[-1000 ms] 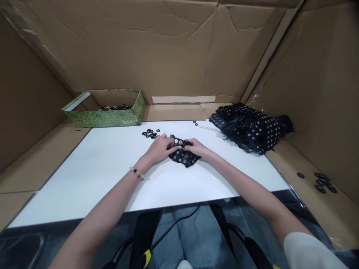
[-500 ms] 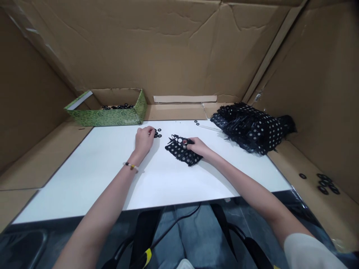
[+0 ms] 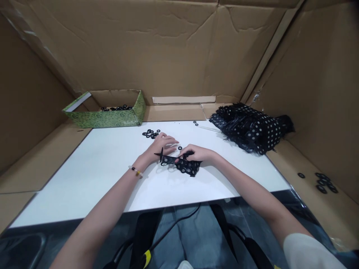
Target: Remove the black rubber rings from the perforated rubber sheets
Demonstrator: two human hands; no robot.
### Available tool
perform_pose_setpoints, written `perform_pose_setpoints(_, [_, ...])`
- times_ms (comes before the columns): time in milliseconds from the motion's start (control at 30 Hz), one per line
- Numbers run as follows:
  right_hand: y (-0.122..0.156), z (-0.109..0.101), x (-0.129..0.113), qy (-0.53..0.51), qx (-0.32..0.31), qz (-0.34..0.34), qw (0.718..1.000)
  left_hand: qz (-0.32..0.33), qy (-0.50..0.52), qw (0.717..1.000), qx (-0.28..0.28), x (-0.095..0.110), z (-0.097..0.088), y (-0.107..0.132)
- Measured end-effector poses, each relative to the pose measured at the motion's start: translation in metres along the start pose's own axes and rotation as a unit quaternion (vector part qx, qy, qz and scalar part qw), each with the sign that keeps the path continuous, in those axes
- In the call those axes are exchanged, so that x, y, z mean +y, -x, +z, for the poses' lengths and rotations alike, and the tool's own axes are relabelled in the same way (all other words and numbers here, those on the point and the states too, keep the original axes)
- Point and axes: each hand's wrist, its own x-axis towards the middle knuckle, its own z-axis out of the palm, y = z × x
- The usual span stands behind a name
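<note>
My right hand (image 3: 196, 153) pinches a small black bag with white dots (image 3: 188, 166) just above the white table. The bag's frayed strip-like end points left, towards my left hand (image 3: 165, 145). My left hand has its fingers stretched out and apart, close by the bag's end; I cannot tell whether it touches it. A single black ring (image 3: 180, 148) shows between my two hands. Behind my left hand a loose cluster of black rings (image 3: 148, 133) lies on the table.
A green patterned box (image 3: 103, 118) with black rings inside stands at the back left. A heap of dotted black bags (image 3: 252, 129) lies at the back right. More rings (image 3: 325, 182) sit on cardboard at the right. Cardboard walls (image 3: 168, 56) surround the white table (image 3: 92, 168).
My left hand has left the ring cluster, moved right towards the bag and spread its fingers. The bag has come slightly nearer and turned. A lone ring now shows between my hands.
</note>
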Motion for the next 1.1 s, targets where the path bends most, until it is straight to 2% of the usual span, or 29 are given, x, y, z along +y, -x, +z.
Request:
perform_pose_setpoints(100, [0.002,0.001,-0.002,-0.016,-0.019,0.012,1.0,0.034,-0.016,0.998,-0.057,0.003,0.008,-0.001])
perform_pose_setpoints(233, [0.002,0.002,-0.001,-0.029,-0.022,0.022,0.999,0.022,-0.04,0.998,-0.036,0.002,0.016,-0.003])
perform_pose_setpoints(333, [0.001,0.002,-0.002,-0.033,-0.02,0.024,0.999,-0.054,-0.086,0.993,0.053,-0.007,0.011,-0.004])
perform_pose_setpoints(467, [-0.001,0.002,-0.002,-0.028,0.006,0.026,0.999,-0.147,-0.123,0.956,0.223,-0.021,-0.006,0.0])
perform_pose_setpoints(567, [-0.003,0.003,0.005,-0.034,0.072,0.033,0.996,-0.178,-0.106,0.932,0.297,-0.026,-0.017,0.001])
perform_pose_setpoints(633, [-0.005,0.004,0.013,-0.055,0.138,0.056,0.987,-0.19,-0.057,0.927,0.317,-0.025,-0.019,0.001])
perform_pose_setpoints(700, [-0.007,0.003,0.021,-0.083,0.211,0.091,0.97,-0.189,0.006,0.935,0.299,-0.021,-0.017,-0.001])
perform_pose_setpoints(767, [-0.009,0.002,0.025,-0.124,0.26,0.114,0.951,-0.166,0.041,0.954,0.245,-0.014,-0.012,-0.002])
perform_pose_setpoints(900, [-0.01,-0.002,0.022,-0.227,0.259,0.112,0.932,-0.141,0.087,0.977,0.135,0.001,0.0,-0.004])
perform_pose_setpoints(1000, [-0.01,-0.004,0.018,-0.247,0.266,0.117,0.925,-0.142,0.228,0.961,0.06,0.008,0.005,-0.006])
perform_pose_setpoints(1100, [-0.011,-0.005,0.016,-0.273,0.273,0.118,0.915,-0.16,0.343,0.924,0.049,0.014,0.006,-0.008])
